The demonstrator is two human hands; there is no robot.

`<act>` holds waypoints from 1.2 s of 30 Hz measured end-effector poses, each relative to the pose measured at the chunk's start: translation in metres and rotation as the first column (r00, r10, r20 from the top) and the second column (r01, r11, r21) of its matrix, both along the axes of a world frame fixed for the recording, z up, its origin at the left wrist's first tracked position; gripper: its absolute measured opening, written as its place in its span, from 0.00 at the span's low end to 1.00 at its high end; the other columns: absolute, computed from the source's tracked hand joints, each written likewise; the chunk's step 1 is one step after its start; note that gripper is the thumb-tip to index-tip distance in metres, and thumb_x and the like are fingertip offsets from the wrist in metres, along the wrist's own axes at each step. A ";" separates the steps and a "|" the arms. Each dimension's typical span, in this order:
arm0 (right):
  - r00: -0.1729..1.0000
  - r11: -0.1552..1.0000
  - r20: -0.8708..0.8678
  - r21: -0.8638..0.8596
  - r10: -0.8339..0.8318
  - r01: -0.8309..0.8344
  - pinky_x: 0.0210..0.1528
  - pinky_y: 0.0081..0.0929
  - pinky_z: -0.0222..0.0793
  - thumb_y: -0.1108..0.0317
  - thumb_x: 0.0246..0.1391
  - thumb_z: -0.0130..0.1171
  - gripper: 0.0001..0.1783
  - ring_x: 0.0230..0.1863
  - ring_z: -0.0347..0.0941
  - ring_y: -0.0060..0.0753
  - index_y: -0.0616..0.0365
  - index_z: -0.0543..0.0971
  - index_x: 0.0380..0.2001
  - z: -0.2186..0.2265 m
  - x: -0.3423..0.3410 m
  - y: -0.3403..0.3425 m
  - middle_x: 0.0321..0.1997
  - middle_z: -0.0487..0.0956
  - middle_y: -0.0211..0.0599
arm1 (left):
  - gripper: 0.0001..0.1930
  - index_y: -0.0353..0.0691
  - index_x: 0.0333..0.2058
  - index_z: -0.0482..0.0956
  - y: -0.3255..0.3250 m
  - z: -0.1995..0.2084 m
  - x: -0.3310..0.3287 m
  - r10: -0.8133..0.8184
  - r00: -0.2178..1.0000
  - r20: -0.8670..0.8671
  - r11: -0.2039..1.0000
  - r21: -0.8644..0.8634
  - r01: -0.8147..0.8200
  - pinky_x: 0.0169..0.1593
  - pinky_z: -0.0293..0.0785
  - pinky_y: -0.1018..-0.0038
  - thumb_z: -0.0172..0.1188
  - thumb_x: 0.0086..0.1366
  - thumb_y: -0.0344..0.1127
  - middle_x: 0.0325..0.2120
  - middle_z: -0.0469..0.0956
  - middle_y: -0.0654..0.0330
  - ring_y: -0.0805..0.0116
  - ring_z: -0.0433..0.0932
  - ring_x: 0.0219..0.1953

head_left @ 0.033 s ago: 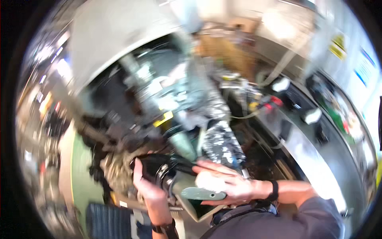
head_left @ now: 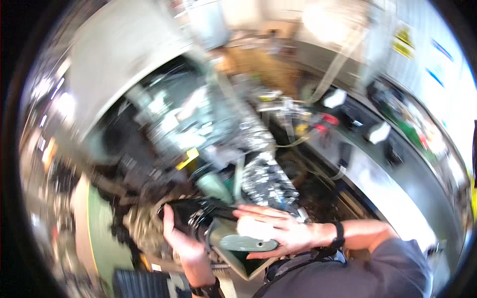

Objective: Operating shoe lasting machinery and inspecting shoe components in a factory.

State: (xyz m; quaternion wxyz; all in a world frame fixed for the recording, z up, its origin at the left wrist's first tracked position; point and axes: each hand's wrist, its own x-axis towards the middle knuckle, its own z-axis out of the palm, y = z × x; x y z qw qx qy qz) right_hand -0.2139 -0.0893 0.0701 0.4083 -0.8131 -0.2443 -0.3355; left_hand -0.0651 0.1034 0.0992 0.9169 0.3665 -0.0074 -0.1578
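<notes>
Apparently, steadying is underway: the left hand [head_left: 185, 241] grips a glossy black rounded part [head_left: 186, 214] at its eight o'clock, the right hand [head_left: 276, 229] an olive-green hollow housing [head_left: 218, 232] at its two; shifting calls for both.

The left one of two fisheye cameras is riding on the person's head, looking down and forward at the nearby hands [head_left: 280, 229] low in its view, while its wide, edge-bending field is also taking in the bench [head_left: 390, 201] farther off at right
</notes>
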 end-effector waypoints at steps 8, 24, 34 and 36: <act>0.871 0.031 -0.491 0.871 -0.019 0.491 0.59 0.26 0.69 0.68 0.49 0.75 0.30 0.51 0.75 0.22 0.62 0.78 0.56 -0.057 -0.174 -0.129 0.50 0.82 0.30 | 0.22 0.38 0.55 0.75 -0.183 -0.083 -0.087 -0.524 0.849 -0.062 0.826 0.207 0.525 0.60 0.70 0.64 0.60 0.68 0.44 0.47 0.80 0.60 0.62 0.77 0.53; 0.234 -0.820 -0.787 0.561 -0.571 -0.113 0.52 0.50 0.79 0.40 0.59 0.62 0.40 0.51 0.78 0.49 0.70 0.69 0.54 -0.331 -0.805 -0.415 0.51 0.78 0.53 | 0.12 0.37 0.40 0.83 -0.506 -0.219 -0.322 -0.913 -0.065 0.402 0.395 0.913 0.104 0.40 0.80 0.63 0.63 0.64 0.39 0.31 0.84 0.48 0.48 0.84 0.35; 0.878 -0.465 -0.241 0.774 0.413 0.431 0.50 0.33 0.74 0.59 0.51 0.75 0.48 0.50 0.76 0.32 0.57 0.55 0.66 -0.130 -0.292 -0.257 0.51 0.74 0.35 | 0.06 0.39 0.36 0.82 -0.555 -0.219 -0.296 -0.791 -0.311 0.527 0.609 0.728 -0.315 0.47 0.76 0.57 0.61 0.61 0.32 0.33 0.82 0.54 0.52 0.81 0.39; 0.854 -0.426 -0.355 0.753 0.381 0.502 0.47 0.31 0.73 0.63 0.44 0.80 0.56 0.49 0.74 0.30 0.59 0.52 0.67 -0.136 -0.275 -0.249 0.52 0.73 0.33 | 0.06 0.39 0.36 0.82 -0.564 -0.221 -0.299 -0.761 -0.359 0.541 0.642 0.708 -0.294 0.47 0.76 0.57 0.61 0.61 0.32 0.32 0.82 0.54 0.51 0.81 0.38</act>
